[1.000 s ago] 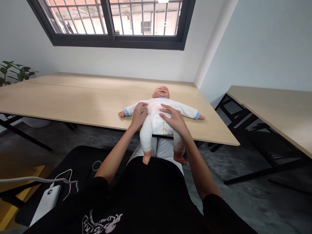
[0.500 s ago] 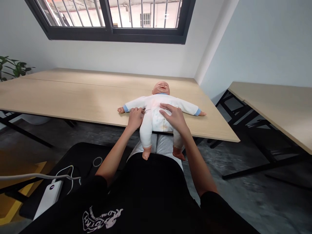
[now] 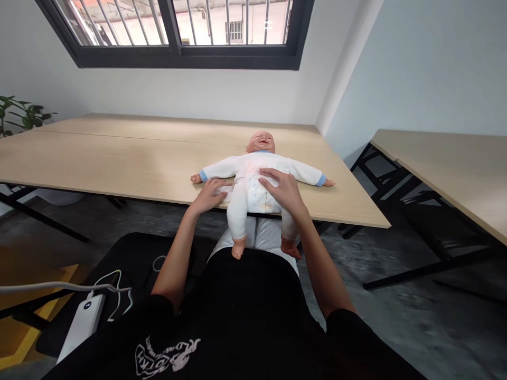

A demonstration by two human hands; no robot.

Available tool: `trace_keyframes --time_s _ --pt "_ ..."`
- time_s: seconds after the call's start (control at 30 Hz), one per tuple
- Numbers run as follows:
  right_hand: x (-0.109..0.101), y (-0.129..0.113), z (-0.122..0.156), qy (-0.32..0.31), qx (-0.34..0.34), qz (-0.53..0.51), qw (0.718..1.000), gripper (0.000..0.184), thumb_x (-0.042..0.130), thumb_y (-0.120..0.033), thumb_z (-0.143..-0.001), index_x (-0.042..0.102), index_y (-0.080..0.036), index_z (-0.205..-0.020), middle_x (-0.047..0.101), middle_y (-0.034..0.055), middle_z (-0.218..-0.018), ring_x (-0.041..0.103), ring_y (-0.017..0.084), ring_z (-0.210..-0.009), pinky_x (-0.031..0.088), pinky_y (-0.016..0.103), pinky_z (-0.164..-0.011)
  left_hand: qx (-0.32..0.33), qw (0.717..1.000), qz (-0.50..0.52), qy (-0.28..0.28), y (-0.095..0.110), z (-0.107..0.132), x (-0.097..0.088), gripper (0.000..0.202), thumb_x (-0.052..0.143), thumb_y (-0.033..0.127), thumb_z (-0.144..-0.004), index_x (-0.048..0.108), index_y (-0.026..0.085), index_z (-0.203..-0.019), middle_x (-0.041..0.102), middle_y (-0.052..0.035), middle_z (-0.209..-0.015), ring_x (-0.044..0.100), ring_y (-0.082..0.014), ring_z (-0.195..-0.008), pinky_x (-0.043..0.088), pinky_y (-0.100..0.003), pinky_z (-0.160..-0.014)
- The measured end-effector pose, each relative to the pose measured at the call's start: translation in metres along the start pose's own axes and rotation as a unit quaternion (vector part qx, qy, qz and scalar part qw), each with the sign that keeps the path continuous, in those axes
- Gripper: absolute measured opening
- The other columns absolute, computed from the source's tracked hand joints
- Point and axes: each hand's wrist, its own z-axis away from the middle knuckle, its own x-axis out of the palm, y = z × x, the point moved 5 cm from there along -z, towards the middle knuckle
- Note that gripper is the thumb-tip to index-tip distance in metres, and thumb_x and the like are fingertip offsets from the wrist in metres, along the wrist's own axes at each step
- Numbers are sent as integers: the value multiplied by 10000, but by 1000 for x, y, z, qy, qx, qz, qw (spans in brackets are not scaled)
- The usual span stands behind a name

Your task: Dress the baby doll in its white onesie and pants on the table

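A baby doll [image 3: 263, 161] in a white top with blue cuffs lies on its back at the table's front edge, arms spread and legs hanging over. Around its hips is what looks like a white printed diaper [image 3: 259, 199], with yellowish marks low on the front. My left hand [image 3: 209, 196] is at the doll's hip on the left, thumb and fingers around a white flap [image 3: 225, 193] that seems part of the diaper. Resting on the belly, my right hand [image 3: 284, 189] has its fingers stretched out and thumb apart.
The pale wooden table [image 3: 150, 158] runs along the wall beneath a barred window [image 3: 233, 31]. A second table [image 3: 447, 163] stands at right. On a black chair [image 3: 130, 253] at lower left lie a white power bank [image 3: 85, 319] with cables and a bracelet [image 3: 159, 263].
My left hand has moved a little left, away from the doll's side, and the white flap now shows between thumb and fingers. My right hand stays on the belly.
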Motion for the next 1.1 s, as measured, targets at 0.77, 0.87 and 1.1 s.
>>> trace_keyframes --time_s 0.77,0.87,1.1 --pt "-2 -2 2 1 3 4 1000 234 676 -286 -959 780 -242 -1164 752 22 -1258 685 244 -1265 493 450 -1186 -88 962 254 56 -5 6 -5 517 610 379 -888 580 158 -1355 730 -49 -874 701 -238 -952 550 -414 -994" --pt "-1 -2 2 1 6 4 1000 233 674 -282 -961 781 -245 -1165 751 18 -1260 683 244 -1268 482 453 -1199 -85 976 192 63 -7 6 -7 482 610 331 -876 620 161 -1326 723 -90 -1023 676 -255 -1069 528 -425 -1047" --pt "-1 0 2 -1 4 8 1000 232 670 -292 -970 779 -240 -1168 751 15 -1261 692 251 -1245 483 452 -1191 -102 991 -56 70 -8 -4 -1 321 760 301 -790 775 196 -1093 640 -121 -1257 531 -358 -1273 389 -533 -1193"
